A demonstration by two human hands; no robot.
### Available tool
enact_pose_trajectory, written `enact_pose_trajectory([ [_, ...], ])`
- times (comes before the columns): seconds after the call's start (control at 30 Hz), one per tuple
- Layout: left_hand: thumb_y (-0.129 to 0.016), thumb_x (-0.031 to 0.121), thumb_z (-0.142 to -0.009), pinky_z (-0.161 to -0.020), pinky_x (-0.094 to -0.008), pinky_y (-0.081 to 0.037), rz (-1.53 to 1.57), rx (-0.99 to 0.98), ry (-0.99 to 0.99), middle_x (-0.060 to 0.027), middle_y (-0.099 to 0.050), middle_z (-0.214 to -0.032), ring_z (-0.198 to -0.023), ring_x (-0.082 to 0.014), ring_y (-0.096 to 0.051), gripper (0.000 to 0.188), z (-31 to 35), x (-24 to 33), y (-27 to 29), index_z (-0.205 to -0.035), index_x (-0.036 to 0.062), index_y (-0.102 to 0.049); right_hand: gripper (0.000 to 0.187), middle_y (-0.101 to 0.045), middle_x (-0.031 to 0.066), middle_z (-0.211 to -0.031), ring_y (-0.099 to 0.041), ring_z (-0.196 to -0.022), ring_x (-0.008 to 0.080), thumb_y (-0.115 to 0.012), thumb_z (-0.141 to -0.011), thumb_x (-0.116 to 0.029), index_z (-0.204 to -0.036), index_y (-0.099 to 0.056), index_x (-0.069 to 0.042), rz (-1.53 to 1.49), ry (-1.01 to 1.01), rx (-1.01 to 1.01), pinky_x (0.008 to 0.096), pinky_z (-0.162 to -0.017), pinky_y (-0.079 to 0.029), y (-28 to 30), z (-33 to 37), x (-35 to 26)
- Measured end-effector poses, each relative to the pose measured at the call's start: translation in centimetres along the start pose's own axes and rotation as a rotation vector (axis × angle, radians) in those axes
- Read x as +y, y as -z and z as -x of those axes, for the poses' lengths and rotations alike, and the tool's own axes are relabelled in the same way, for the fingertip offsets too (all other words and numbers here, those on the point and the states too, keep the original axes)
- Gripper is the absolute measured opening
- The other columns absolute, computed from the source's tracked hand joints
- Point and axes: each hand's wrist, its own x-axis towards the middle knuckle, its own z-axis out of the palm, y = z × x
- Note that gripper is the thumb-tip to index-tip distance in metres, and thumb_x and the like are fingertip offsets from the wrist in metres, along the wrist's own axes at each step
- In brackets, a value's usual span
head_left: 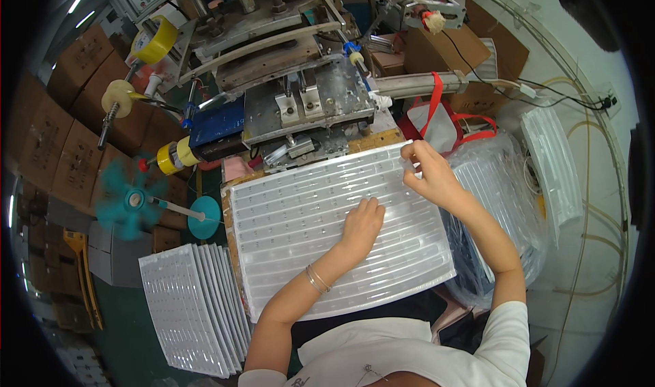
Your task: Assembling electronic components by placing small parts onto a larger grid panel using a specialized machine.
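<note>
A large white plastic tray (321, 271) with long parallel grooves lies in front of me, with rows of small marks or pieces along the grooves on its left and middle. My left hand (364, 228) rests on the middle of the tray, its fingers curled down; whatever is under the fingertips is hidden. Over the tray's far right corner is my right hand (433, 179), thumb and fingers bent toward each other. Anything between them is too small to make out. A bracelet circles my left wrist.
A metal press machine (307, 104) stands just beyond the tray. To the left are a turquoise fan (135, 197), a stack of similar trays (181, 312) and cardboard boxes (41, 134). On the right, plastic-wrapped trays (505, 196) sit beside a red-handled bag (437, 124).
</note>
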Motion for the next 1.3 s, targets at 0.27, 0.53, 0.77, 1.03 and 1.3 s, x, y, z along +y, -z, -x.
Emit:
enact_pose_trajectory([
  [0.27, -0.070, 0.023, -0.076, -0.068, -0.0346, -0.052, 0.219, 0.058, 0.171, -0.0068, -0.056, -0.091, -0.089, -0.0226, -0.056, 0.025, 3.8, -2.4, 3.2, -0.096, 0.0079, -0.063, 0.018, -0.059, 0.0076, -0.107, -0.059, -0.084, 0.0175, -0.058, -0.083, -0.005, -0.101, -0.057, -0.002, -0.207, 0.026, 0.137, 0.0261, -0.066, -0.047, 0.5, -1.8, 0.2],
  [0.53, -0.066, 0.021, -0.082, -0.061, -0.0331, -0.048, 0.620, 0.323, 0.766, -0.0065, -0.062, -0.073, -0.069, -0.0254, -0.063, 0.018, 5.5, -9.0, 9.0, -0.093, 0.0072, -0.065, 0.025, -0.058, 0.0111, -0.116, -0.060, -0.095, 0.0191, -0.062, -0.083, -0.005, -0.108, -0.058, -0.003, -0.284, -0.061, 0.067, 0.0282, -0.071, -0.052, -5.7, -3.2, 1.0],
  [0.77, -0.066, 0.033, -0.081, -0.065, -0.0394, -0.049, -0.235, 0.680, 0.325, -0.0085, -0.061, -0.092, -0.079, -0.0270, -0.061, 0.037, -4.8, -13.9, 14.6, -0.112, 0.0129, -0.063, 0.025, -0.062, 0.0111, -0.110, -0.063, -0.086, 0.0188, -0.063, -0.083, -0.003, -0.107, -0.059, -0.002, -0.360, 0.068, 0.254, 0.0272, -0.069, -0.054, -5.7, -8.4, -2.8],
  [1.03, -0.071, 0.020, -0.074, -0.063, -0.0341, -0.050, -0.232, 0.661, 0.191, -0.0069, -0.062, -0.082, -0.072, -0.0255, -0.062, 0.026, -8.5, -14.6, 16.0, -0.097, 0.0106, -0.066, 0.025, -0.064, 0.0088, -0.101, -0.063, -0.084, 0.0245, -0.066, -0.081, -0.009, -0.105, -0.061, -0.005, -0.117, 0.344, 0.491, 0.0325, -0.070, -0.053, -7.6, -17.1, -6.4],
  [1.3, -0.071, 0.013, -0.076, -0.061, -0.0336, -0.050, 0.220, 0.410, 0.259, -0.0067, -0.062, -0.083, -0.070, -0.0234, -0.062, 0.026, 1.0, -9.2, 12.4, -0.100, 0.0076, -0.065, 0.024, -0.065, 0.0033, -0.101, -0.061, -0.089, 0.0233, -0.065, -0.080, -0.018, -0.103, -0.064, -0.013, 0.343, 0.299, 0.478, 0.0362, -0.074, -0.047, -9.6, -20.5, -7.2],
])
